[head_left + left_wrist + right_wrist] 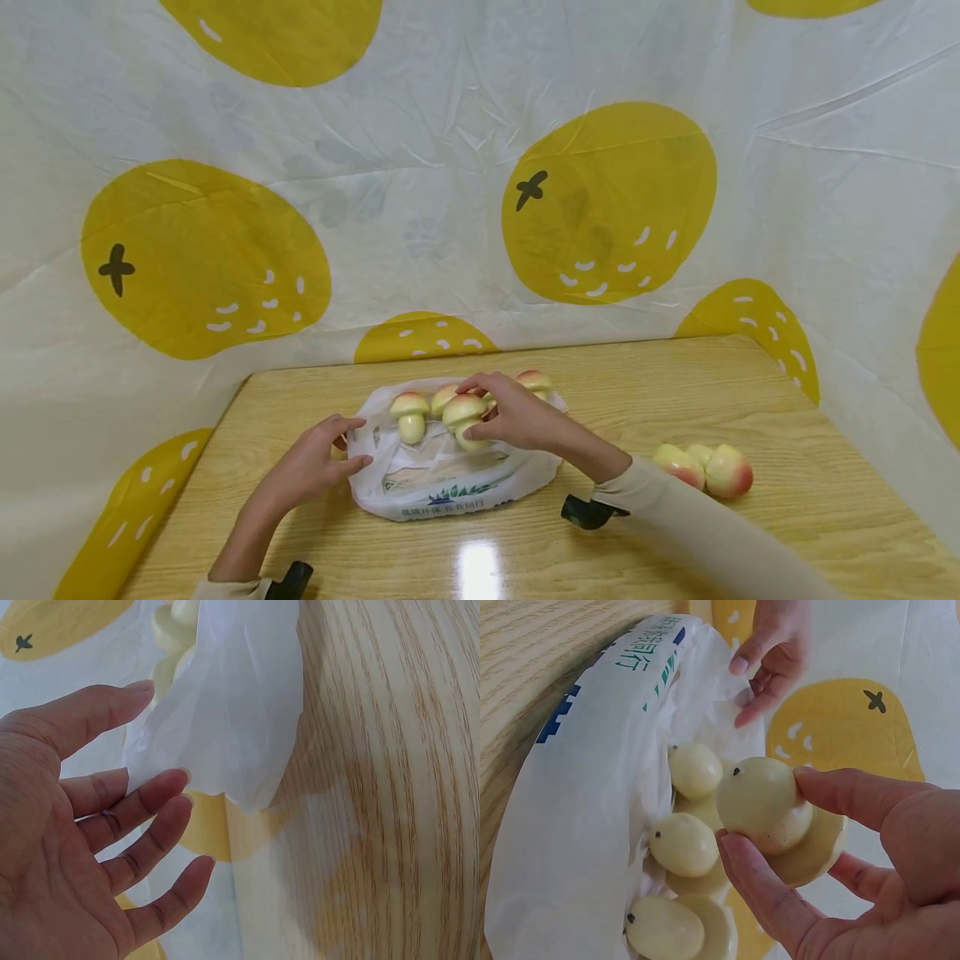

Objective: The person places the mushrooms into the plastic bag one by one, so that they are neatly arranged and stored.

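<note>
My right hand (519, 415) grips a toy mushroom (463, 408), cream with a pinkish cap, above a white plastic bag (517, 492) with green and blue print. In the right wrist view, thumb and fingers are round the held mushroom, its rounded stem end facing the camera. More mushrooms (410, 407) sit at the bag's mouth, three of their stems (682, 845) showing in the right wrist view. At the bag's left edge is my left hand (309, 468), fingers loosely bent and thumb apart from them. One of its fingertips is hidden behind the thin plastic (232, 705).
Several rounded yellow-and-pink pieces (727, 472) lie together on the wooden table (630, 550), right of the bag and beside my right forearm. A white curtain (420, 183) with large yellow fruit prints hangs behind the table and along its sides.
</note>
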{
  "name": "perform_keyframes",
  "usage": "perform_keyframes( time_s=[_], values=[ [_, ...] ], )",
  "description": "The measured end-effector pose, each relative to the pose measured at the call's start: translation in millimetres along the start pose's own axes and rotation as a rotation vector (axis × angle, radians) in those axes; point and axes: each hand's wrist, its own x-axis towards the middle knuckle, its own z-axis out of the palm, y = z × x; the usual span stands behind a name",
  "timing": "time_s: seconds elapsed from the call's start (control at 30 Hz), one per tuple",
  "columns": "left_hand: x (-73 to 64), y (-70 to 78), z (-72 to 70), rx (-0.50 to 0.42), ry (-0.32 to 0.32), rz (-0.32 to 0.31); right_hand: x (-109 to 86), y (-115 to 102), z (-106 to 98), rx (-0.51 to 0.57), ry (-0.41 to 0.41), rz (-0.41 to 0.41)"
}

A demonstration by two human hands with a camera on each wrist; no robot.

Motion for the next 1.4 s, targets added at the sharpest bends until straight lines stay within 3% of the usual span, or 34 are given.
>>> perform_keyframes(
  time_s=[0.77,1.4],
  values=[
    [1.9,-0.7,-0.1,-0.01,0.006,0.004,24.8,-5.5,38.7,-0.025,0.013,-0.016],
    [2.9,-0.6,-0.8,-0.025,0.013,0.015,27.4,-5.2,89.1,-0.192,0.045,0.042]
  ],
)
